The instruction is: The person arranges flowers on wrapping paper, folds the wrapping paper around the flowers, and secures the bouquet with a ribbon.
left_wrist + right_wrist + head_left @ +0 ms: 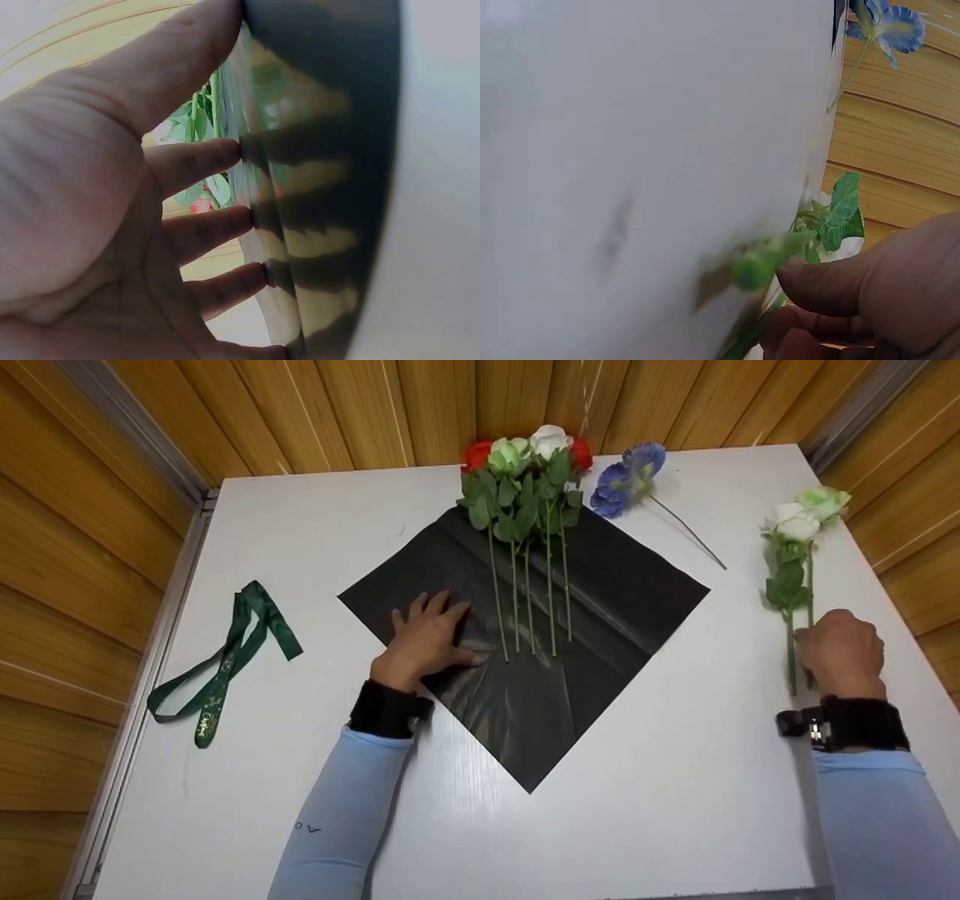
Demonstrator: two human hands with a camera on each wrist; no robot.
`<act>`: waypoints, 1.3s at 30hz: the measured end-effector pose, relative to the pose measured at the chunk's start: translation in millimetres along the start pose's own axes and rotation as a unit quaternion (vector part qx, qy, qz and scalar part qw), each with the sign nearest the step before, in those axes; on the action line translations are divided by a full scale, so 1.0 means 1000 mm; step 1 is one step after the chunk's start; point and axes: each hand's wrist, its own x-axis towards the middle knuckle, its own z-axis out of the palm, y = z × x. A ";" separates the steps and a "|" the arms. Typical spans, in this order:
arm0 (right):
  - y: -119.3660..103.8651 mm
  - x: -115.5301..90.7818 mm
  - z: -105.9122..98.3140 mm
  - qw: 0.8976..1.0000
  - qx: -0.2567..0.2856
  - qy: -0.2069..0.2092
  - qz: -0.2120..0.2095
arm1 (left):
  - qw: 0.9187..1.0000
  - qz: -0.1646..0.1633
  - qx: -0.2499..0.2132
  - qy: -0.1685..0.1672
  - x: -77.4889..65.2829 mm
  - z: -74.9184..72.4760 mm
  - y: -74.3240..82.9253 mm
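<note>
My left hand [427, 641] rests with spread fingers on the left part of a black sheet of wrapping paper [615, 577], its fingertips touching the glossy surface in the left wrist view. Several artificial roses lie on the sheet, with red, pale green and white heads [550, 440] at the back and bare stems [551, 607] pointing toward me. At the table's right side my right hand [844, 652] pinches the stem of a pale green rose [823, 502] between thumb and curled fingers [802, 341]. A white rose [795, 521] lies just left of it, its leafy stem [790, 652] beside the thumb.
A blue flower [630, 480] on a thin stem lies at the back, right of the roses. On the left lies a looped dark green ribbon [232, 660] with gold print. Wooden panel walls [360, 412] border the white table [675, 810].
</note>
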 end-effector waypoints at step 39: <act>-0.164 0.000 0.000 0.957 0.221 0.168 -0.080 | 1.000 0.004 -0.013 0.004 -0.001 0.001 0.000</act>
